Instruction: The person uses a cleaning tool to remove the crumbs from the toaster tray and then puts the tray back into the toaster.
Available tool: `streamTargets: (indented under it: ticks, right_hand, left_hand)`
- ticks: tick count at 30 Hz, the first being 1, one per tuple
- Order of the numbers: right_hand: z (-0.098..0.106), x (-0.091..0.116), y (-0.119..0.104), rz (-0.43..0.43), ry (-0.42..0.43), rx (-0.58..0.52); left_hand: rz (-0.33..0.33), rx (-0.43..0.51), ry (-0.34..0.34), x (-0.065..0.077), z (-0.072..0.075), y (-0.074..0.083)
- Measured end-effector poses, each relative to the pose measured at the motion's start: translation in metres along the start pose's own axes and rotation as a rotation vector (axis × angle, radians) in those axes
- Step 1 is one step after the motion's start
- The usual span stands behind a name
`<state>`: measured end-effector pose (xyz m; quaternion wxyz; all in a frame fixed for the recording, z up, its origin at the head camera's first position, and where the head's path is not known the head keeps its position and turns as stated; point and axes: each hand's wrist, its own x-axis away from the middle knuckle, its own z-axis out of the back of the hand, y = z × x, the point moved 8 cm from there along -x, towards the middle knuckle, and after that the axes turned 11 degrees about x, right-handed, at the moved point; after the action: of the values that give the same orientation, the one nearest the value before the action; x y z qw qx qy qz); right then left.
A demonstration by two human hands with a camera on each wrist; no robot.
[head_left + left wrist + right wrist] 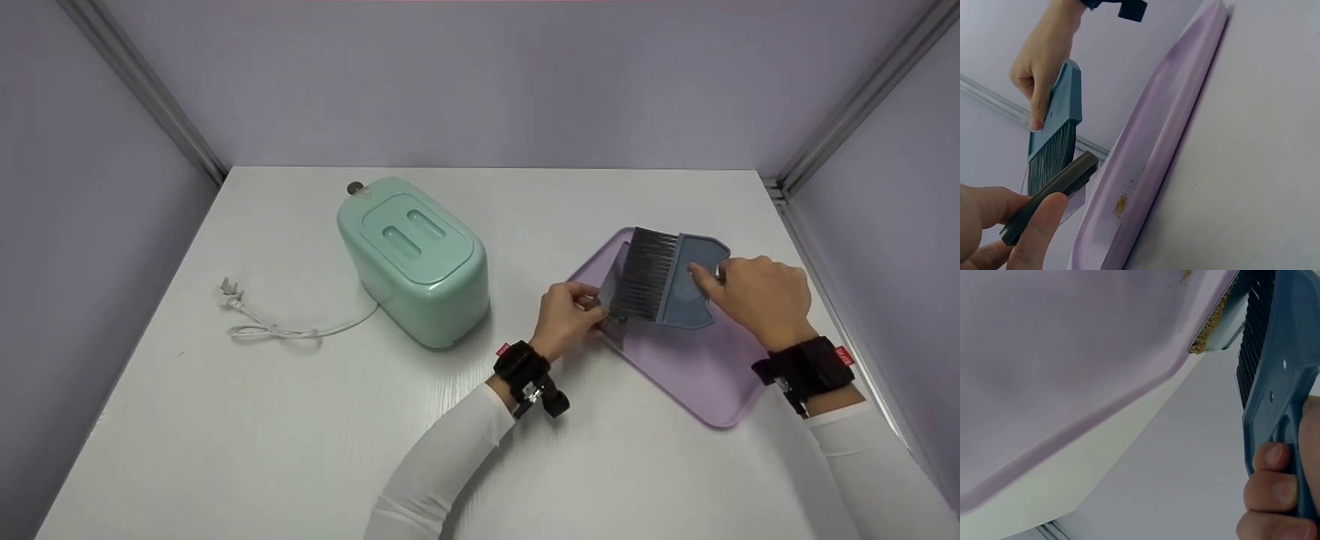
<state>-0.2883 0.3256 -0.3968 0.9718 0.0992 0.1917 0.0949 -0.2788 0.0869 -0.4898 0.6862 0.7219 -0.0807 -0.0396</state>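
Observation:
My right hand (765, 296) grips the handle of a blue hand brush (684, 289), its dark bristles pointing left over the lilac tray (697, 367). In the right wrist view the fingers wrap round that handle. My left hand (566, 319) pinches the dark grey edge of a small clear dustpan (613, 279) at the tray's left side. The bristles overlap the dustpan in the head view. Brown crumbs (1207, 329) lie along the dustpan's edge by the tray rim. A small heap of crumbs (1120, 206) is on the tray itself.
A mint-green toaster (424, 262) with a covered top stands left of the tray. Its white cord (300, 331) lies looped on the white table, ending in a plug (227, 292). Lilac panels enclose the table at the back and sides.

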Motion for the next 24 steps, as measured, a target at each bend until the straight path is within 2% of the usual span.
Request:
streamTargets:
  ticks: [8, 14, 18, 24]
  right_hand:
    - [-0.008, 0.003, 0.013, -0.033, -0.038, 0.01]
    - [-0.013, 0.005, 0.026, -0.105, -0.108, -0.015]
    - [-0.018, 0.006, 0.034, -0.144, -0.15, -0.041]
    - [-0.024, 0.007, 0.046, -0.221, -0.196, -0.107]
  left_hand:
    - [-0.018, -0.092, -0.016, -0.001, -0.001, 0.005]
    - [-0.054, -0.188, -0.009, -0.002, 0.001, 0.014]
    - [-0.063, -0.204, -0.006, -0.003, 0.001, 0.018]
    - [-0.045, -0.169, -0.022, -0.003, 0.0, 0.017]
